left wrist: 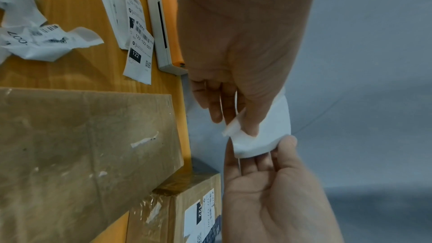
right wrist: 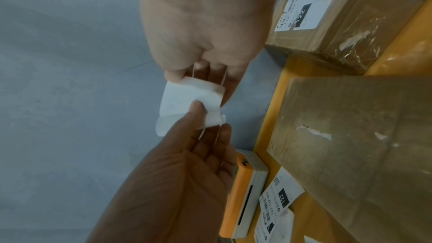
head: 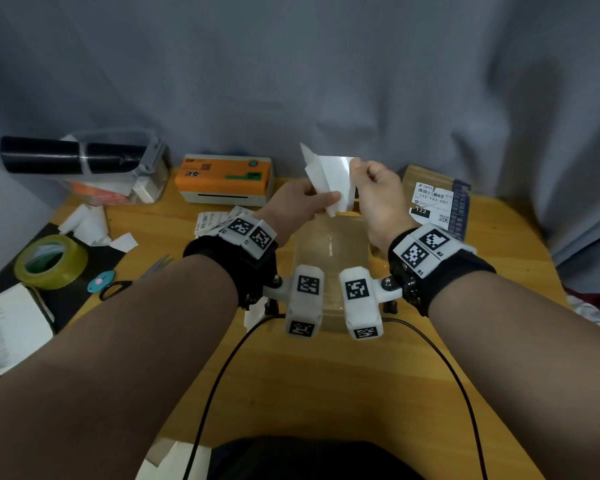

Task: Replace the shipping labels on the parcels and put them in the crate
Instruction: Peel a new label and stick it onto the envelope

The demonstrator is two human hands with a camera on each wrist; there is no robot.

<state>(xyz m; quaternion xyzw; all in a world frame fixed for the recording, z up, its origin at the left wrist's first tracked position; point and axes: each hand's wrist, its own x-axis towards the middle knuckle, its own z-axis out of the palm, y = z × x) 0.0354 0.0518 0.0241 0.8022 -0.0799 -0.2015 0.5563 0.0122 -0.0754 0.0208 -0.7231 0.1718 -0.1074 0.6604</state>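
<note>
Evidently midway, both hands, left hand (head: 297, 206) and right hand (head: 378, 199), pinch a fresh label (head: 331, 178) above the bare parcel (head: 329, 251) at centre, peeling its backing, while a labelled parcel (head: 437, 199) waits far right, no crate visible.

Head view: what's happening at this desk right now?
A person is holding a white label up over the table, left hand and right hand each pinching it; it looks like the label is being peeled from its backing. Below the hands lies a taped parcel with no label, only scraps of paper stuck to its top. A second parcel at the right carries a printed label. Loose labels lie in front of the orange label printer.
</note>
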